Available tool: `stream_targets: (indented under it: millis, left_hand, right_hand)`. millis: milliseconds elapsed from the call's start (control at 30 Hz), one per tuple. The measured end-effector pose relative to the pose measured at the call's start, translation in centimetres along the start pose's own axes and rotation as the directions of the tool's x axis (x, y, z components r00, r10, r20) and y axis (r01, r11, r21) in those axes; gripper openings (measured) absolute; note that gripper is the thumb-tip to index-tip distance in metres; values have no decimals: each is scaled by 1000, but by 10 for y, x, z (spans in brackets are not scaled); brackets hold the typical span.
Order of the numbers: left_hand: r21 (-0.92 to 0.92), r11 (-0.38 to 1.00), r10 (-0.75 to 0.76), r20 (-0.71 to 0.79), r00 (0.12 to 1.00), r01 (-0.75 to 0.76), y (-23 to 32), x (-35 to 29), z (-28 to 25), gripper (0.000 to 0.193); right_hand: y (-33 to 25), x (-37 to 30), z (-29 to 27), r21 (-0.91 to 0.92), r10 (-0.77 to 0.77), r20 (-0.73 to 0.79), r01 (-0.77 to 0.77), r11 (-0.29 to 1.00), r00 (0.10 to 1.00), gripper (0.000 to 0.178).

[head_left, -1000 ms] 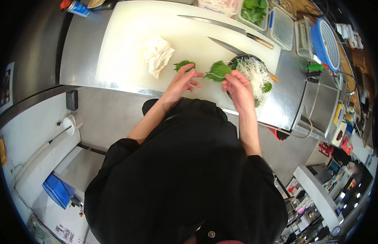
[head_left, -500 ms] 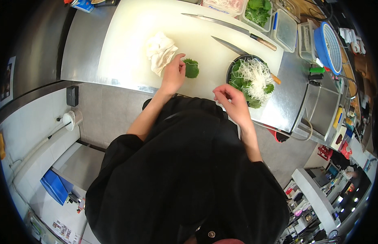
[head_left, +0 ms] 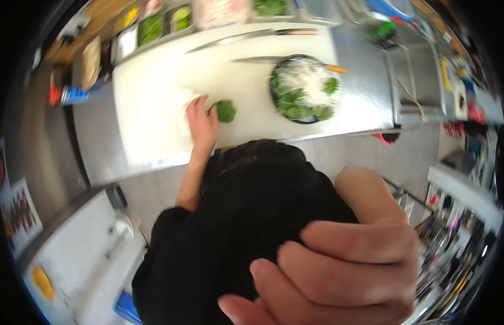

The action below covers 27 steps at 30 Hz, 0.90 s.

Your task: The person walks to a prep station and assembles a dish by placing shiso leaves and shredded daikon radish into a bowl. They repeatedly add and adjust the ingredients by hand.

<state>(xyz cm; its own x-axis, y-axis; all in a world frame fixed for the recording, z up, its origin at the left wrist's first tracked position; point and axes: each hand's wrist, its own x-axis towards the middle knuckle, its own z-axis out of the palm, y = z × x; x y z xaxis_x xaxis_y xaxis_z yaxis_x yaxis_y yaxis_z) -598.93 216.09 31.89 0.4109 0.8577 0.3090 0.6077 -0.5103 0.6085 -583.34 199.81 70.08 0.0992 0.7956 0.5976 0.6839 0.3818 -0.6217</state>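
My left hand lies with fingers stretched over the edge of a crumpled white cloth on a white cutting board. Just right of its thumb is a green serrated leaf, flat on the board. My right hand is raised close to the camera and looks very large. Its fingers are loosely bent, tips a little apart, and nothing shows in them. A black bowl of green leaves and white shreds stands at the board's right.
Two knives lie behind: a long one near the far edge, and a shorter one reaching behind the bowl. Containers of greens and pale shreds line the back. A sink is at the right, a spray can far left.
My right hand has risen from beside the bowl up toward the camera. The view has shifted, bringing more of the back containers into sight. My left hand now rests at the cloth; the leaf stays beside it.
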Motion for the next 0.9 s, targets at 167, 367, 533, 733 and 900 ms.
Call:
stream_targets:
  millis: [167,367,533,733,900]
  left_hand:
    - [68,997,47,-1,999,-47,-8,-21,-18,45]
    - [-1,910,413,79,907,-414,19,29,33,46]
    - [-273,859,461,49,886,-432,46,41,38,40]
    - [-331,886,389,152,908,-324,69,50,36,36]
    - [-289,919,330,192,924,-268,64,28,29,31]
  right_hand:
    - [52,10,-50,-58,-189,290,214,975,938,36]
    - [142,-80,-10,13,442,348,-476,879,827,18]
    - [142,-175,4,30,740,117,-747,665,663,25]
    - [135,-175,-5,52,810,169,-826,561,561,25]
    - [161,-169,3,44,722,205,-744,667,660,24]
